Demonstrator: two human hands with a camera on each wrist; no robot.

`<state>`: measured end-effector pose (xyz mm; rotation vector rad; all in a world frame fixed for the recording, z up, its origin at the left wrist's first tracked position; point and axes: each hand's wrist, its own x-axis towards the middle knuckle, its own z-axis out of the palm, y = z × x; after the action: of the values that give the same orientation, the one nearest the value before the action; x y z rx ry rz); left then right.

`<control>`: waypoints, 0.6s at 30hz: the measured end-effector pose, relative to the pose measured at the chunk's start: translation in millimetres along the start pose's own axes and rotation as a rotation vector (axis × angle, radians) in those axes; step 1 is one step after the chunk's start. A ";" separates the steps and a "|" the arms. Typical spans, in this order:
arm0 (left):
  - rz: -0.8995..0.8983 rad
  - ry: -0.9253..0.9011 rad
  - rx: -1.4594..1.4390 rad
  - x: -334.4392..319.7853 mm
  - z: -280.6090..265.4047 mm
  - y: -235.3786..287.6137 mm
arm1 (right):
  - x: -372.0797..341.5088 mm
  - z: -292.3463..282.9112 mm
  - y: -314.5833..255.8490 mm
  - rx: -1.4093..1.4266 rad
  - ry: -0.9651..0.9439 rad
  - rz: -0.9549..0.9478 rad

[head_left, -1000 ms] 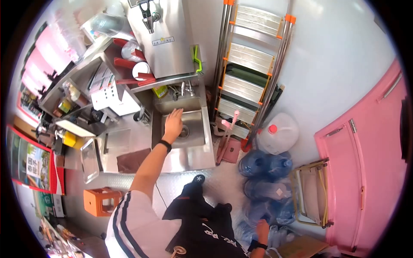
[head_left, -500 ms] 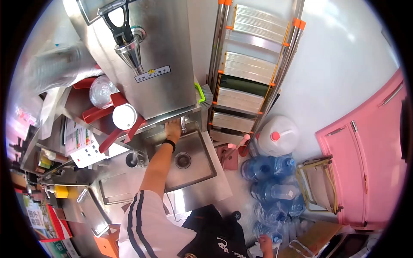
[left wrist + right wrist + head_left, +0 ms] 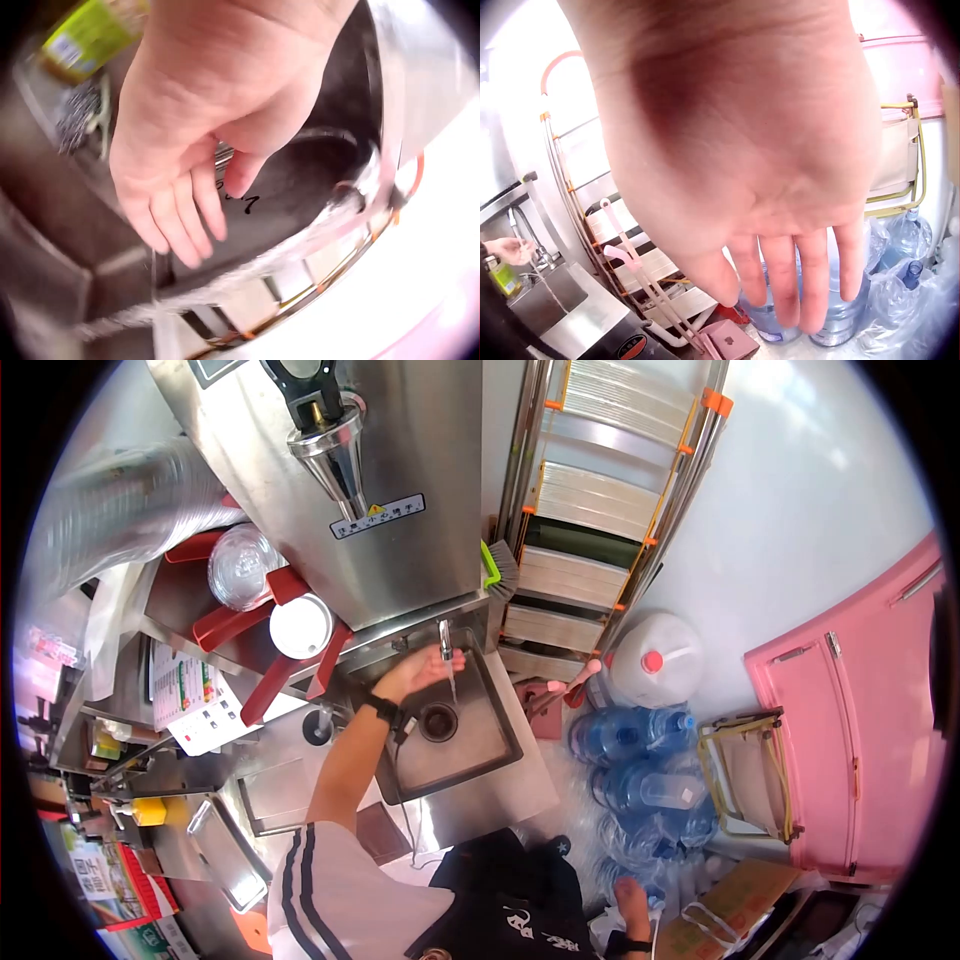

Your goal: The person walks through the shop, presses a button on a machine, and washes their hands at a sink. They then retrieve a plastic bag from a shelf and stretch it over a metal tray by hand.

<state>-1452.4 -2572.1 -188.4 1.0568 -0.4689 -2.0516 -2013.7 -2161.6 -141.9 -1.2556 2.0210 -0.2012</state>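
Water runs from the faucet (image 3: 446, 640) into the steel sink (image 3: 480, 745). My left hand (image 3: 425, 672) is at the stream under the spout, holding nothing. In the left wrist view the left hand (image 3: 217, 127) has its fingers extended, slightly bent. A bottle with a green label (image 3: 90, 41) and a grey scrubber (image 3: 79, 116) lie beyond it. My right hand (image 3: 632, 905) hangs low, away from the sink. In the right wrist view the right hand (image 3: 757, 165) shows an empty palm with extended fingers.
A steel dispenser (image 3: 400, 450) stands behind the sink. Right of the sink are a step ladder (image 3: 590, 490), a pink dustpan (image 3: 545, 722), a white jug (image 3: 655, 670) and blue water bottles (image 3: 630, 735). Red holders with cups (image 3: 302, 626) sit at the left.
My left hand has gone from over the basin to the faucet, then under the spout. Water now flows. The head view has moved closer to the sink and dispenser.
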 end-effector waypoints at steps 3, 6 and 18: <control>-0.054 0.068 -0.313 -15.8 18.5 -21.4 | 3.1 3.7 -7.6 -0.114 -0.025 -0.052; -0.065 -0.271 -0.353 -15.7 27.4 -22.2 | 8.8 6.6 -3.9 -0.127 -0.008 -0.083; 0.295 0.433 0.285 2.9 12.4 -13.3 | -40.0 15.2 39.8 -0.022 0.087 -0.013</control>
<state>-1469.6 -2566.2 -190.7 1.4610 -0.6569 -1.4723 -2022.0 -2104.7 -152.0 -1.2934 2.0944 -0.2440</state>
